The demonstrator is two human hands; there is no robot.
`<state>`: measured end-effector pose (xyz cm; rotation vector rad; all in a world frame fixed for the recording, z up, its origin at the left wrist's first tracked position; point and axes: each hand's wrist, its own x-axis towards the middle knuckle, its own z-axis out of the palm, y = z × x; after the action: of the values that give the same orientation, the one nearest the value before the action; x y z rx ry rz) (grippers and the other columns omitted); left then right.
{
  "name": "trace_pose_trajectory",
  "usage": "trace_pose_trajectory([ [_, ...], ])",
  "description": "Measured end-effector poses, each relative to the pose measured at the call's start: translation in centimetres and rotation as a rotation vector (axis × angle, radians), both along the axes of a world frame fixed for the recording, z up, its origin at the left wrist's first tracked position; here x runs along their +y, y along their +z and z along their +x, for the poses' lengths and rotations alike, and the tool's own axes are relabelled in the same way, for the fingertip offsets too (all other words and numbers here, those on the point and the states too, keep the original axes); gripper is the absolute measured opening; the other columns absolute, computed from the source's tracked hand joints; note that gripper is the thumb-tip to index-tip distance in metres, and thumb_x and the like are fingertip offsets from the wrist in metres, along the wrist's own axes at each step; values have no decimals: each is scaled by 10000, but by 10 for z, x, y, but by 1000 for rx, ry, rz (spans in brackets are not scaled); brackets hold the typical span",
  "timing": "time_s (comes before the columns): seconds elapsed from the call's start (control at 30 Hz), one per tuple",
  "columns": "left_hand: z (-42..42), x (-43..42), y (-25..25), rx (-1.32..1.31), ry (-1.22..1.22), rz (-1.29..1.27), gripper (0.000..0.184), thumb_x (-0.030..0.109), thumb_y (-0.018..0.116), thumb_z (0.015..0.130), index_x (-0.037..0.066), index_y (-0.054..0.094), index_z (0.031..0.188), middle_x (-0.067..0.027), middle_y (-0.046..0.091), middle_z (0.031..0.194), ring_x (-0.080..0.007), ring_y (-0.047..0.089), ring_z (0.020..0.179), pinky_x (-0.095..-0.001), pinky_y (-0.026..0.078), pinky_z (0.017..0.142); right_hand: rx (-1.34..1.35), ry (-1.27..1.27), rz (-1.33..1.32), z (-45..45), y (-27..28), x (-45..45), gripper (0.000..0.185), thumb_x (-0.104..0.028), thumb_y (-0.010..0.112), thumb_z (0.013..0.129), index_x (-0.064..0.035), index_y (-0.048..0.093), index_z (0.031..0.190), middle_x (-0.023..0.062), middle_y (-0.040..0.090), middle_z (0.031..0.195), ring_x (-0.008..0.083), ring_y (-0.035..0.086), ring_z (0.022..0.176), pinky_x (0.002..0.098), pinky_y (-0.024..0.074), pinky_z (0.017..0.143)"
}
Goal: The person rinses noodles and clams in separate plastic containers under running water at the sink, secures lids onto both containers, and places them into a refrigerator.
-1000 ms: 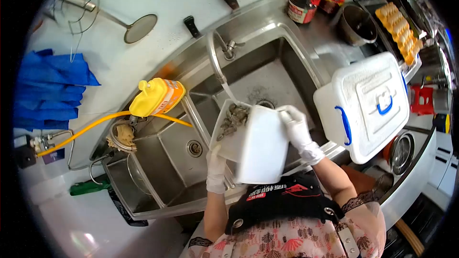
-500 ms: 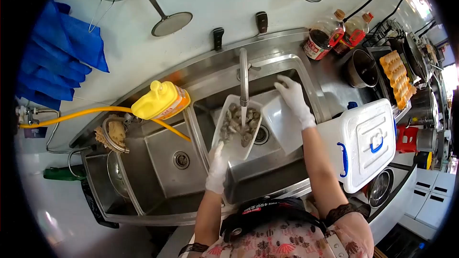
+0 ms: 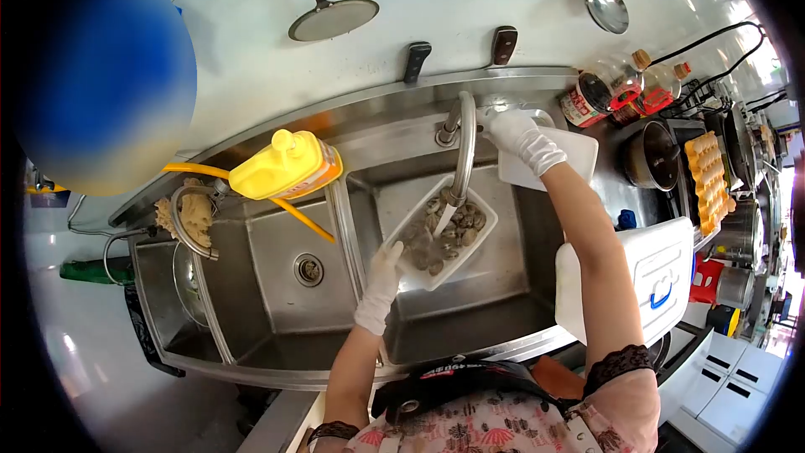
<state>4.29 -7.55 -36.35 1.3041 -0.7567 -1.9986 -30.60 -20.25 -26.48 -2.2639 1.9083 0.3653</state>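
My left hand, in a white glove, grips the near left edge of a white plastic container in the right-hand sink basin. Inside sit several grey-brown pieces that look like shellfish, partly under water. Water runs onto them from the curved metal faucet, and the container sits at a slant. At the back right of the basin, my gloved right hand is closed at the upper left edge of a white plastic tray. Its fingertips are mostly hidden.
A yellow jug stands left of the faucet, with a yellow hose beside it. Right of the sink are a lidded white box, sauce bottles and a metal pot. A blurred blue shape covers the upper left.
My right hand and the white tray have moved up and back, out of the basin toward its back right rim. My left hand stays on the container, which is tilted to another angle.
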Motion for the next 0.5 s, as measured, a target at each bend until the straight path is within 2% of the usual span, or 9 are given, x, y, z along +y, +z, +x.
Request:
trace_pose_trajectory([
  [0.03, 1, 0, 4, 106, 43, 62, 377, 151, 517, 915, -45, 479, 1235, -118, 551, 1159, -209, 535, 1052, -331, 396, 945, -5, 1, 5, 5, 9, -3, 516, -204, 547, 853, -166, 385, 1341, 142, 639, 1009, 307, 638, 861, 401, 511, 757],
  [0.07, 3, 0, 7, 100, 44, 67, 377, 151, 517, 915, -45, 479, 1235, -118, 551, 1159, -209, 535, 1052, -331, 396, 945, 48, 9, 66, 9, 20, -6, 487, -169, 510, 862, -158, 397, 1336, 137, 637, 1012, 304, 640, 855, 398, 517, 744],
  [0.13, 8, 0, 14, 56, 42, 71, 374, 105, 505, 916, -40, 475, 1259, -89, 548, 1194, -167, 517, 1084, -301, 401, 942, 95, 19, 132, 12, 21, -9, 463, -133, 474, 872, -150, 410, 1330, 132, 635, 1016, 300, 641, 849, 394, 522, 731],
  [0.2, 12, 1, 22, 79, 52, 67, 387, 98, 499, 915, -41, 457, 1273, -94, 534, 1211, -173, 512, 1095, -304, 399, 950, 108, 88, 92, 7, 15, -10, 457, -102, 433, 875, -146, 413, 1330, 125, 630, 1025, 293, 644, 841, 391, 532, 701],
  [0.4, 26, 6, 35, 96, 76, 57, 428, 67, 473, 905, -48, 404, 1311, -112, 495, 1254, -191, 491, 1134, -317, 377, 987, 99, 169, 65, -8, -15, -15, 425, -119, 446, 864, -142, 441, 1288, 125, 628, 1022, 303, 643, 829, 400, 533, 685],
  [0.5, 31, 8, 38, 64, 74, 51, 440, 66, 473, 899, -55, 396, 1315, -116, 492, 1256, -193, 484, 1143, -318, 368, 996, 94, 206, 17, -2, 3, -17, 346, -119, 453, 859, -116, 512, 1200, 135, 634, 987, 310, 640, 830, 402, 532, 691],
])
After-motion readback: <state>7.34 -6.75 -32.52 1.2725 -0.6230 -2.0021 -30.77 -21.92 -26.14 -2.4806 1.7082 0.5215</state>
